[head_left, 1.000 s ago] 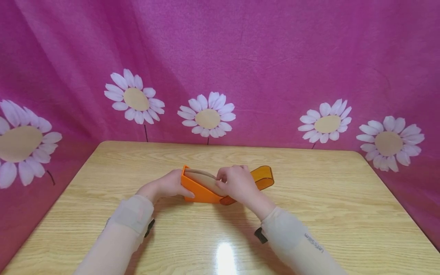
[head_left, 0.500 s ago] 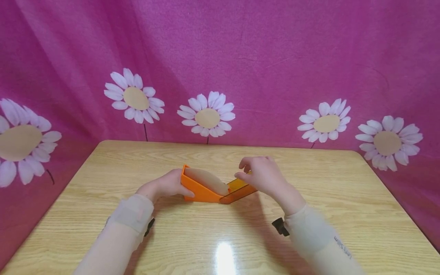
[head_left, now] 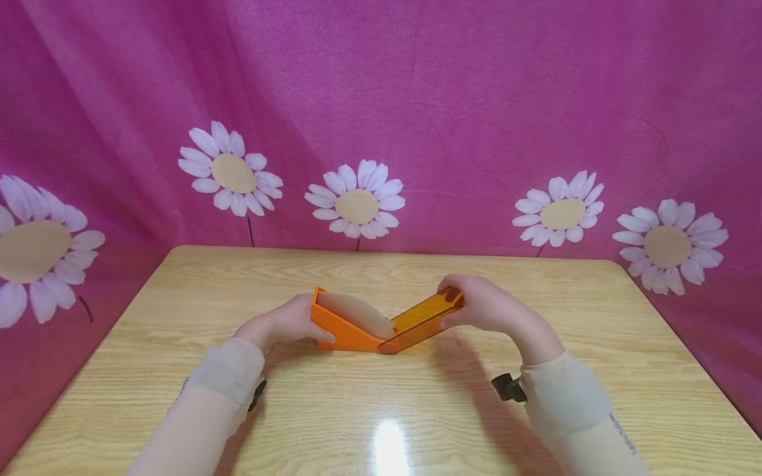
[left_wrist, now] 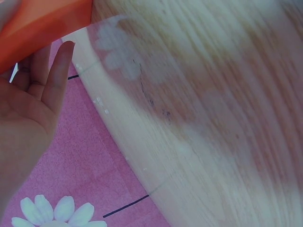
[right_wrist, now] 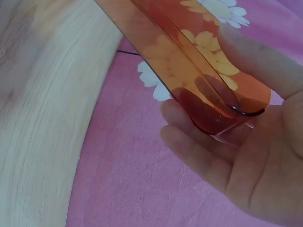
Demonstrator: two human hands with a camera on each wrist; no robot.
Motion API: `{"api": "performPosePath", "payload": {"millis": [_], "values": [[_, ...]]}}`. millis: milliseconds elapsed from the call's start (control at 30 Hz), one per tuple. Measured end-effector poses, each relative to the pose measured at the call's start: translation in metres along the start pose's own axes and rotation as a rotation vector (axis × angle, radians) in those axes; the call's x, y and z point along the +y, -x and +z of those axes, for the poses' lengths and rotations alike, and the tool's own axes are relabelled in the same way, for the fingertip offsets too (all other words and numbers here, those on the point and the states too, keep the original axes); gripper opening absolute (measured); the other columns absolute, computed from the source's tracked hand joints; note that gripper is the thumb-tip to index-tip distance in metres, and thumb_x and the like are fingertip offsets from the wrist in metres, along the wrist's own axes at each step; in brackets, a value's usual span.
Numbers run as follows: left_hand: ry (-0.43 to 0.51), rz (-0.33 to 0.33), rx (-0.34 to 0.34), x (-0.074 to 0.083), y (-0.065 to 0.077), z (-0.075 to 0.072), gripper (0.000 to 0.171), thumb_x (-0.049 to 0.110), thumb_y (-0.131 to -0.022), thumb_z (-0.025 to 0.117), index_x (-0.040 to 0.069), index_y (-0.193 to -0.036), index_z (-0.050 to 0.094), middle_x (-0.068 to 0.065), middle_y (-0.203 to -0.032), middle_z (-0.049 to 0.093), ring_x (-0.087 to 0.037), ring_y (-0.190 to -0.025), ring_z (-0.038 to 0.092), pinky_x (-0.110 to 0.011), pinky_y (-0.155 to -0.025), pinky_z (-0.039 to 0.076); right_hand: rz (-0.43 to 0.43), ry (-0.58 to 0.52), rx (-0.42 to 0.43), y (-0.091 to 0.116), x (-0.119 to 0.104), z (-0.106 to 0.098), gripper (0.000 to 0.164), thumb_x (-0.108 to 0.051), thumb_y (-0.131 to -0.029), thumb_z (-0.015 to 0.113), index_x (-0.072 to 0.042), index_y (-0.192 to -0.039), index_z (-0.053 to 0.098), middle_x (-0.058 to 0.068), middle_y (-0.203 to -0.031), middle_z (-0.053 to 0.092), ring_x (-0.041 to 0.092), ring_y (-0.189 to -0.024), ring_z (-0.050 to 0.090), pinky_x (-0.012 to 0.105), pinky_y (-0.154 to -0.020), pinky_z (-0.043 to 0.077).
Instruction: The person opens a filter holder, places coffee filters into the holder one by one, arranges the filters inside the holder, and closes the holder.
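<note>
An orange plastic box [head_left: 348, 335] sits on the table, with a see-through amber lid [head_left: 418, 325] swung out to the right from its lower right end. Rounded brown paper [head_left: 357, 313], looking like coffee filters, stands inside and shows above the slanted rim. My left hand [head_left: 292, 320] grips the box's left end, thumb on the near side. In the left wrist view, the fingers of that hand lie under the orange box [left_wrist: 52, 26]. My right hand [head_left: 491, 307] holds the lid's far end; in the right wrist view, thumb and fingers curl round the amber lid [right_wrist: 165, 61].
The wooden table [head_left: 333, 423] ends at a back edge against a pink cloth [head_left: 452, 132] printed with daisies. Cloth also hangs along the left and right sides. A light reflection shows on the tabletop near the front.
My right hand has left the brown paper, moved right, and taken hold of the lid's far end. The paper's outline has shifted slightly in the box. My left hand stays put.
</note>
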State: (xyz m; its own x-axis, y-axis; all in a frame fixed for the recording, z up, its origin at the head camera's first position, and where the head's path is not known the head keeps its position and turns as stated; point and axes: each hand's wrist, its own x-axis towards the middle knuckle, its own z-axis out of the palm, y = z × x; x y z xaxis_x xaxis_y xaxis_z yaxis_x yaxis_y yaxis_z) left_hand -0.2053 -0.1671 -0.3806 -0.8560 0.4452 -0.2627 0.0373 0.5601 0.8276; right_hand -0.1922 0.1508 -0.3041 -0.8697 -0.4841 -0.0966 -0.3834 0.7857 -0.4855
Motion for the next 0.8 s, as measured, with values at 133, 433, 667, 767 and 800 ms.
{"api": "performPosePath", "payload": {"millis": [133, 433, 667, 767, 800], "values": [[0.005, -0.002, 0.001, 0.0, 0.0, 0.0, 0.048, 0.012, -0.072, 0.076, 0.012, -0.115, 0.053, -0.002, -0.102, 0.061, -0.017, -0.088, 0.054, -0.028, -0.086, 0.044, -0.011, 0.002, 0.021, -0.001, -0.002, 0.001, 0.04, -0.011, -0.074, 0.074, 0.001, -0.108, 0.057, 0.015, -0.097, 0.064, 0.023, -0.087, 0.062, 0.039, -0.083, 0.05], [-0.006, 0.021, -0.003, -0.002, -0.001, 0.0, 0.049, 0.012, -0.073, 0.076, 0.011, -0.116, 0.052, -0.003, -0.103, 0.061, -0.017, -0.089, 0.054, -0.028, -0.086, 0.044, 0.0, -0.029, 0.082, -0.005, -0.011, 0.006, 0.045, -0.016, -0.076, 0.073, -0.001, -0.113, 0.055, 0.012, -0.097, 0.065, 0.021, -0.088, 0.06, 0.038, -0.082, 0.049], [-0.014, 0.032, -0.009, -0.003, -0.002, 0.0, 0.048, 0.013, -0.073, 0.076, 0.012, -0.115, 0.053, -0.002, -0.102, 0.061, -0.017, -0.088, 0.054, -0.028, -0.085, 0.044, -0.015, -0.134, 0.119, -0.011, -0.019, 0.015, 0.055, -0.019, -0.078, 0.073, -0.002, -0.124, 0.049, 0.013, -0.107, 0.063, 0.022, -0.096, 0.06, 0.038, -0.087, 0.05], [-0.009, 0.04, -0.013, -0.003, -0.002, 0.0, 0.048, 0.012, -0.073, 0.076, 0.011, -0.115, 0.053, -0.003, -0.102, 0.062, -0.017, -0.088, 0.055, -0.028, -0.085, 0.045, -0.012, -0.176, 0.132, -0.014, -0.024, 0.019, 0.059, -0.019, -0.078, 0.074, -0.003, -0.127, 0.046, 0.013, -0.109, 0.062, 0.023, -0.1, 0.06, 0.038, -0.089, 0.05], [-0.006, 0.042, -0.015, -0.003, -0.002, 0.0, 0.048, 0.012, -0.073, 0.076, 0.012, -0.115, 0.053, -0.003, -0.102, 0.062, -0.017, -0.088, 0.055, -0.027, -0.085, 0.045, -0.016, -0.184, 0.138, -0.015, -0.025, 0.021, 0.06, -0.019, -0.078, 0.074, -0.003, -0.128, 0.045, 0.013, -0.11, 0.062, 0.024, -0.1, 0.06, 0.038, -0.09, 0.05]]}}
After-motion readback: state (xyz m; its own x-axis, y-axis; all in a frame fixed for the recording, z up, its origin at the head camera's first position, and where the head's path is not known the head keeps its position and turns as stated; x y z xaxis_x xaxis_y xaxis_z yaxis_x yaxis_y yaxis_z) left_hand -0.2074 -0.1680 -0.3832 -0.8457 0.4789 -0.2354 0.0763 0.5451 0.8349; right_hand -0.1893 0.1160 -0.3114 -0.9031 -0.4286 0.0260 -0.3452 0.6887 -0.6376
